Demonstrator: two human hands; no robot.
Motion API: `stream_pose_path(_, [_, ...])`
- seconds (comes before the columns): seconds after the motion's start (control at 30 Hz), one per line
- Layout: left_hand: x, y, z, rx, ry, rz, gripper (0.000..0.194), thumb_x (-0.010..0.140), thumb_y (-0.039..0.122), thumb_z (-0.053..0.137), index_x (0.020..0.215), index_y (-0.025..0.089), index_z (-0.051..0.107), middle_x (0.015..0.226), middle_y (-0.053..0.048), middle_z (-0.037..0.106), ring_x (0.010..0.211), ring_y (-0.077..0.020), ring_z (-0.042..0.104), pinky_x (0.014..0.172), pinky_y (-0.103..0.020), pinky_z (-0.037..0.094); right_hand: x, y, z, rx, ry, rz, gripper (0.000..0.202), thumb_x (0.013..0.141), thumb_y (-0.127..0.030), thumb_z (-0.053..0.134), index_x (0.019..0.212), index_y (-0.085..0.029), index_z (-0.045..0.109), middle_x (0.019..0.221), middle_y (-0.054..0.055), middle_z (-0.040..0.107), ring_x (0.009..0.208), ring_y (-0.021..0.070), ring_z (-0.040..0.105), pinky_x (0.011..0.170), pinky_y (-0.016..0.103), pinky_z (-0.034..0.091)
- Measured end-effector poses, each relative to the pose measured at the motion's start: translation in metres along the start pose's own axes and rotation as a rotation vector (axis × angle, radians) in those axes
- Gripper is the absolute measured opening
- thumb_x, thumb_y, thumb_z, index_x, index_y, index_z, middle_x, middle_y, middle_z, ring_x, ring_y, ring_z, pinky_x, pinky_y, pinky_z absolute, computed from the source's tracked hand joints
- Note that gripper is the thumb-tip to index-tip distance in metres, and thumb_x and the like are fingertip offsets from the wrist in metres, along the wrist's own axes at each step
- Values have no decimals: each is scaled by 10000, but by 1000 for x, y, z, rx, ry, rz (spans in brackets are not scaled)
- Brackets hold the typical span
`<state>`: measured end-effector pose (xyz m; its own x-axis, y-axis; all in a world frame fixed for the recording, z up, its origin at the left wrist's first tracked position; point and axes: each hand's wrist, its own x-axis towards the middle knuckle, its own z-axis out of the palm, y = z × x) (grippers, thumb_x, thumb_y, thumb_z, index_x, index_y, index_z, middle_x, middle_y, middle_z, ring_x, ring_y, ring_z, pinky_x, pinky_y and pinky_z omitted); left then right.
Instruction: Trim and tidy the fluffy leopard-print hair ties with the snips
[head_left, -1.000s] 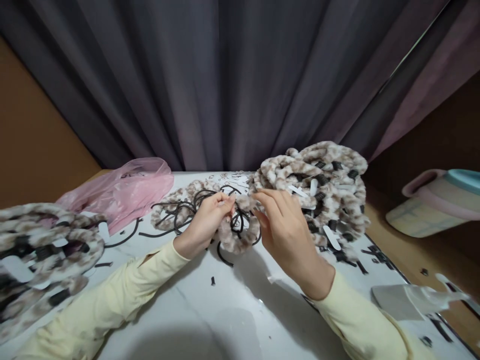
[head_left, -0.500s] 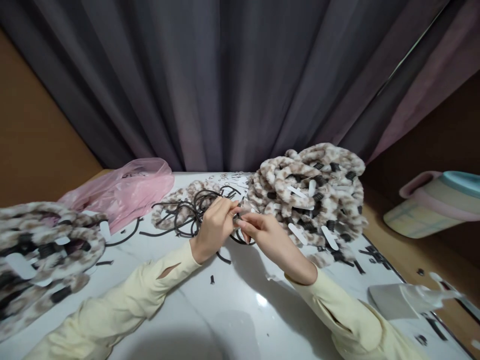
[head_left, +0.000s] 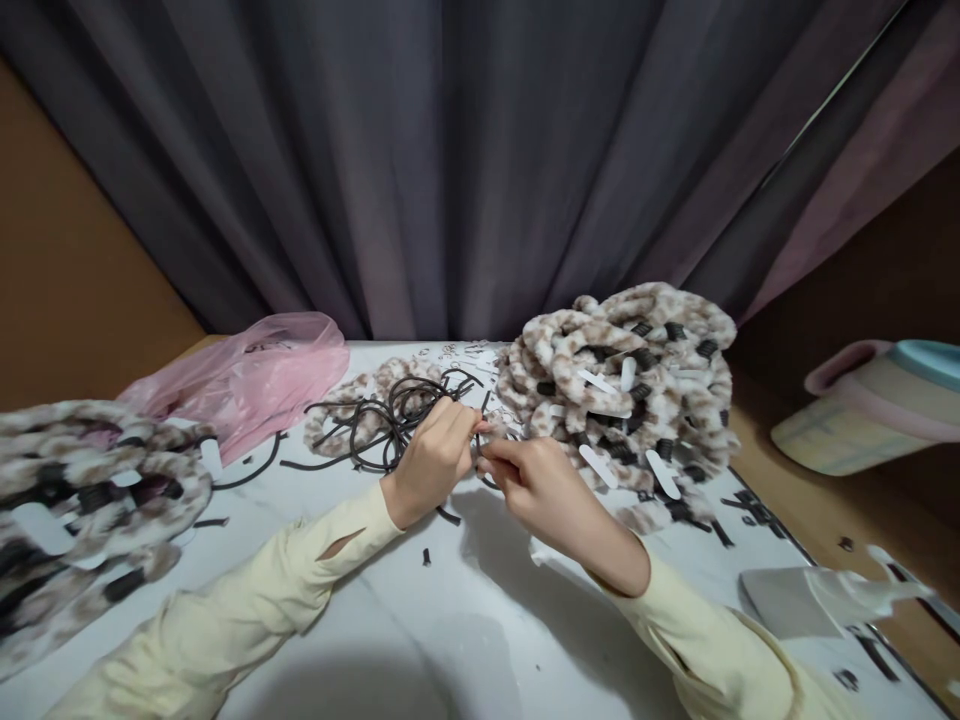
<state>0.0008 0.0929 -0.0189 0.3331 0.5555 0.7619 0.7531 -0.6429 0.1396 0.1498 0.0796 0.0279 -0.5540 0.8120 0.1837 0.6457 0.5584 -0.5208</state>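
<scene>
table edge (head_left: 796, 552) far from right hand (head_left: 551, 495)

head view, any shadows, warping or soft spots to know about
Head view: soft shadow on the table below the right hand; head view: the cup at the right edge looks tilted, perhaps lens distortion; head view: detail between right hand and left hand too soft to read.

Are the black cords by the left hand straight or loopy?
Mostly loopy: the black cords curve over one another beside the left hand. Whether any are knotted, I cannot tell.
</scene>
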Motion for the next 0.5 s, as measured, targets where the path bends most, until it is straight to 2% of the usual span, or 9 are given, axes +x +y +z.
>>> stream_pose_path(0.13, [5,1,-4,-107,-70,-36,178,852,44,371,770,161,478,692,-25,511,684,-158,474,643,-275,409,-2,1,-6,-249,-7,-46,205,683,10,438,614,-169,508,551,-8,493,487,113,401,488,250,221])
stream_pose_path(0.23, [12,3,-9,-194,-67,-194,89,868,100,417,872,162,481,789,-28,569,711,-137,534,660,-244,424,-4,2,-11,-455,75,-162,259,684,51,431,780,-151,562,672,39,565,640,167,488,543,263,271])
stream_pose_path(0.3, [16,7,-12,-225,-62,-286,52,866,128,443,878,167,475,790,-16,571,684,-121,543,641,-220,419,-4,3,-14,-541,123,-259,265,707,61,426,804,-139,570,699,56,566,696,191,482,575,279,291])
stream_pose_path(0.37, [19,10,-15,-251,-82,-314,63,870,147,446,823,171,481,728,7,548,638,-107,522,623,-204,404,-4,4,-18,-595,164,-331,243,736,56,421,778,-130,572,698,63,550,704,201,458,596,292,298])
stream_pose_path(0.5, [22,18,-22,-324,-142,-346,135,883,170,432,762,169,493,652,35,496,574,-83,453,585,-181,360,1,12,-27,-562,211,-342,246,783,39,402,760,-134,575,700,57,524,698,195,406,601,293,292])
